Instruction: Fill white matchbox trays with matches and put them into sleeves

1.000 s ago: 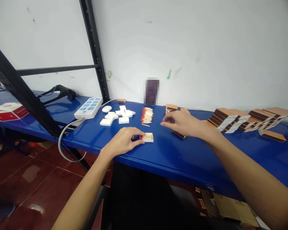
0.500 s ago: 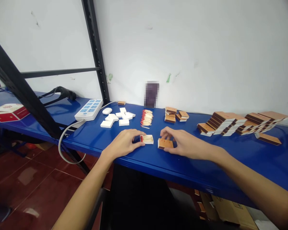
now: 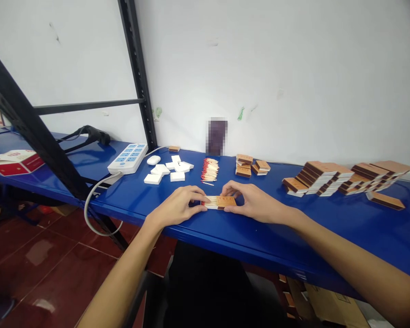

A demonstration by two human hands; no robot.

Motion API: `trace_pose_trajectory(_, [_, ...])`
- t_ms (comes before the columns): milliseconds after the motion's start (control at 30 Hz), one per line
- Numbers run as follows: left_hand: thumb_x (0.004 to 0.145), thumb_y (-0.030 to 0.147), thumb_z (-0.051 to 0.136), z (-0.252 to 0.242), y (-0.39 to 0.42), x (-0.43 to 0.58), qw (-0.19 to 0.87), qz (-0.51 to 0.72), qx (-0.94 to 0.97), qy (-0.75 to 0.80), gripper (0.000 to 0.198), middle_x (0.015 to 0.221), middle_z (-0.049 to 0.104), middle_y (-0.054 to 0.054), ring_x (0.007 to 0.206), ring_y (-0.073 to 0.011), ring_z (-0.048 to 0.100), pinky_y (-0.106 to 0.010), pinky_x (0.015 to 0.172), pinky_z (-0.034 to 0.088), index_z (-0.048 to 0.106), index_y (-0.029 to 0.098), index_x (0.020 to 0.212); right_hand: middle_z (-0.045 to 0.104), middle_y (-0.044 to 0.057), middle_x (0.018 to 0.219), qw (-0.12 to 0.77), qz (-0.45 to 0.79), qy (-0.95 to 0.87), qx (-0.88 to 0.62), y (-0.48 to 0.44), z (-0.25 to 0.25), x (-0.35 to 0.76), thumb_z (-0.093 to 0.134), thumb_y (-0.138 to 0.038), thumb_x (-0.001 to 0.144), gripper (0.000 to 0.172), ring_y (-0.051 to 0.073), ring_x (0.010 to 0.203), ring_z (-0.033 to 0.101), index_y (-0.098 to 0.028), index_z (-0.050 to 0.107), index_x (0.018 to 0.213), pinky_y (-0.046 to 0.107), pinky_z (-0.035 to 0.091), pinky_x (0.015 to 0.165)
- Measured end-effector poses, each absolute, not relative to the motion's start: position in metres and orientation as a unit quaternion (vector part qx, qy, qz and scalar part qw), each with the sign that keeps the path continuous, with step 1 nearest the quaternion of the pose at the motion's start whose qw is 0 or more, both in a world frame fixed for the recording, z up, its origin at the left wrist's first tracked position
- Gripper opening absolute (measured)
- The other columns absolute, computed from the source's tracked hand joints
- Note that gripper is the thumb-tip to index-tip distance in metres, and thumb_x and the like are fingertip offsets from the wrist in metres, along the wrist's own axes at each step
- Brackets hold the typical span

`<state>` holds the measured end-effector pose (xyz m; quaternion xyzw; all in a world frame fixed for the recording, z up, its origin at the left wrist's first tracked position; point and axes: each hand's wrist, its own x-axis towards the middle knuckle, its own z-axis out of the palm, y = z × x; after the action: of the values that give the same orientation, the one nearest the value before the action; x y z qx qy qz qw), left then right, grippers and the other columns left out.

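Where the white tray (image 3: 212, 207) meets the brown sleeve (image 3: 227, 201), near the front edge of the blue tabletop (image 3: 136, 196), the two lie end to end between my hands, tray to the left and sleeve to the right. Their long axes form nearly one line, running left to right across the scene. The matches (image 3: 210, 201) in the tray follow the same axis, red heads toward the left. My left hand (image 3: 179, 205) is the nearer to the tray: its fingers grip the left end, thumb on the near side. My right hand (image 3: 256, 202) is the nearer to the sleeve, its fingers pinching it from the near and far sides. The sleeve thus lies to the right of my left fingers, and the tray to the left of my right fingers; how far the tray reaches inside the sleeve is hidden. On the far side of the tray rests a loose heap of matches (image 3: 210, 169), apart from both hands, with small white boxes (image 3: 177, 176) to its left and a few brown matchboxes (image 3: 243, 171) to its right.
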<state>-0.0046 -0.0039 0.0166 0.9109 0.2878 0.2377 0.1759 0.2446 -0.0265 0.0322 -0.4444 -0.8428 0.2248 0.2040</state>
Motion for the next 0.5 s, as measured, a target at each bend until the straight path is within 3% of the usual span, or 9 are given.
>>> trace_pose_trajectory(167, [0.084, 0.03, 0.067, 0.012, -0.001, -0.005, 0.202, 0.268, 0.89, 0.308, 0.04, 0.097, 0.067, -0.002, 0.079, -0.0138, 0.06, -0.027, 0.077, 0.048, 0.061, 0.025, 0.124, 0.066, 0.004, 0.105, 0.207, 0.205, -0.853, -0.432, -0.023, 0.028, 0.241, 0.064, -0.037, 0.082, 0.026, 0.02, 0.093, 0.06, -0.023, 0.056, 0.102, 0.035, 0.046, 0.083])
trace_pose_trajectory(367, [0.078, 0.03, 0.073, 0.009, 0.002, -0.006, 0.275, 0.295, 0.863, 0.305, 0.048, 0.099, 0.068, -0.002, 0.076, -0.0126, 0.062, -0.027, 0.076, 0.052, 0.06, 0.024, 0.124, 0.067, 0.002, 0.099, 0.214, 0.192, -0.866, -0.41, -0.02, 0.028, 0.233, 0.067, -0.036, 0.081, 0.024, 0.02, 0.089, 0.061, -0.023, 0.057, 0.099, 0.034, 0.046, 0.078])
trace_pose_trajectory(500, [0.075, 0.031, 0.076, 0.008, 0.001, -0.005, 0.335, 0.289, 0.847, 0.293, 0.05, 0.087, 0.067, 0.0, 0.076, -0.0139, 0.063, -0.028, 0.076, 0.053, 0.059, 0.023, 0.122, 0.068, 0.002, 0.094, 0.234, 0.216, -0.86, -0.398, -0.02, 0.027, 0.219, 0.069, -0.037, 0.079, 0.024, 0.018, 0.084, 0.062, -0.022, 0.059, 0.095, 0.031, 0.047, 0.073])
